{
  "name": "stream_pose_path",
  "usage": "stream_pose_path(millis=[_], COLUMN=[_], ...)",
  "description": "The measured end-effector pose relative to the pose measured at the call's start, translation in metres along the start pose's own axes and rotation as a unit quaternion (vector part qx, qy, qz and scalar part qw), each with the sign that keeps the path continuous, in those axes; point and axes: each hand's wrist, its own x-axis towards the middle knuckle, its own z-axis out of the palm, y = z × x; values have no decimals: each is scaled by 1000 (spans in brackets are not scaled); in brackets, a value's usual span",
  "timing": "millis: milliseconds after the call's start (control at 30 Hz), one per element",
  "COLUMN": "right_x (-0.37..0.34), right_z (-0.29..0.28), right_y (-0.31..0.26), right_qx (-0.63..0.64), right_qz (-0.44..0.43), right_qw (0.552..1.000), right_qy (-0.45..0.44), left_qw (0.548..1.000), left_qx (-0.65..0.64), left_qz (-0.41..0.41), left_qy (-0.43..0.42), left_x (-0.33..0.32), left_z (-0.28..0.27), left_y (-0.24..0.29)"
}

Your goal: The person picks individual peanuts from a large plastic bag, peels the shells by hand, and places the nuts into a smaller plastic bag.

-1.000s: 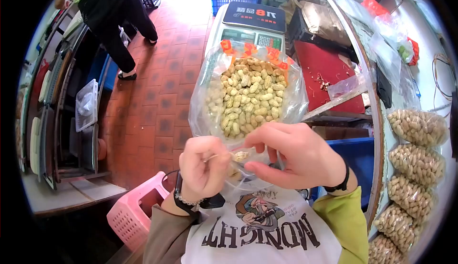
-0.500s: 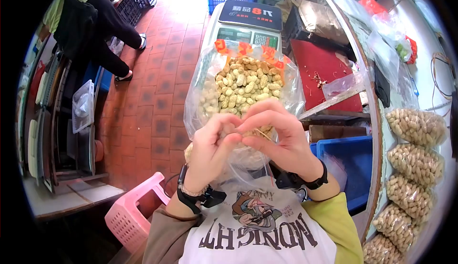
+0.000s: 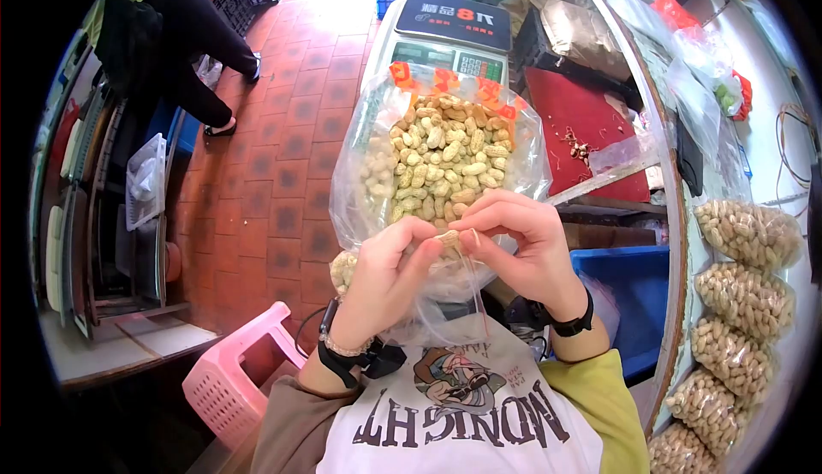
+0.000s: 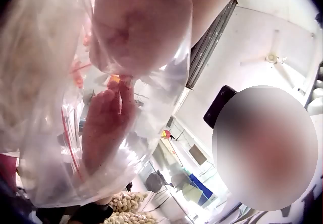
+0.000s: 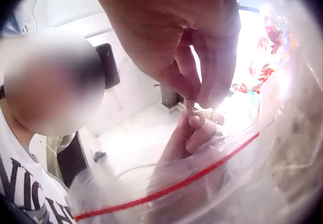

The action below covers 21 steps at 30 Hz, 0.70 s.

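Over the near edge of a clear plastic bag (image 3: pixel 349 184) full of unshelled peanuts (image 3: pixel 449 153), my two hands meet at the fingertips. A single peanut (image 3: pixel 449 238) is between them, pinched by thumb and finger of my left hand (image 3: pixel 377 281). My right hand (image 3: pixel 533 247) pinches its other end, where a thin pale stem sticks up. In the right wrist view, a small tan bit of the peanut (image 5: pixel 190 105) shows between both hands' fingertips. Seen from the left wrist, the bag's plastic covers much of both hands.
Beyond the bag stands a weighing scale (image 3: pixel 451 24). Filled peanut bags (image 3: pixel 745 290) line the right counter. A red board (image 3: pixel 582 119) carries loose scraps, above a blue bin (image 3: pixel 629 303). A pink stool (image 3: pixel 231 384) is at left; another person (image 3: pixel 184 41) stands on the tiled floor.
My hands rose from near my shirt toward the bag and came together around the peanut; since then the fingers have parted slightly, showing it. The other person shifted left.
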Motion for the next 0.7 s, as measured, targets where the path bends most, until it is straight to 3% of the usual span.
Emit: stream_pose_path(millis=[67, 133, 333, 467, 567, 633, 667, 700], right_x=[1, 2, 7, 8, 8, 7, 7, 7], right_z=[-1, -1, 0, 1, 3, 7, 9, 10], right_y=[-2, -3, -1, -4, 0, 7, 8, 8], right_qx=[-42, -92, -140, -161, -126, 80, 81, 168], right_qz=[-4, -68, -151, -152, -128, 8, 9, 65], right_qw=[999, 993, 978, 975, 983, 997, 996, 983], right_qy=[-3, 8, 28, 34, 34, 21, 21, 16], left_qw=[1000, 1000, 999, 999, 998, 998, 997, 996], left_qx=[9, 18, 0, -17, -37, -50, -69, -89], left_qz=[7, 15, 31, 40, 42, 36, 26, 16], left_qy=[3, 6, 3, 13, 10, 7, 0, -8], left_x=[0, 2, 2, 2, 2, 1, 1, 1], left_z=[1, 2, 7, 7, 7, 6, 5, 5], left_y=[2, 2, -3, -5, -2, -1, -2, -2])
